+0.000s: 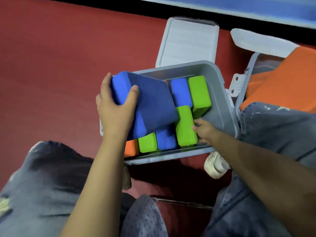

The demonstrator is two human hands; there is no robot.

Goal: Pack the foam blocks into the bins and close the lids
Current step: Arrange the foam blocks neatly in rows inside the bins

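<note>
Floor (51, 57): red carpet, carrying the grey bin (220, 106).
Right hand (203, 130): in the bin's near right corner, fingers curled against a green block (185, 127).
Left hand (116, 106): grasping a blue block (152, 103), tilted over the bin's left edge, long axis running near-left to far-right.
Lid (188, 41): open, beyond the bin's far edge.
Writing: none readable.

Foam blocks (150, 106): no text, label or number readable.
Bin (220, 106): no brand, label or marking readable on walls or rim.
Lid (188, 41): ribbed surface, no legible lettering.
Far right bin (242, 86): no legible sign.
</note>
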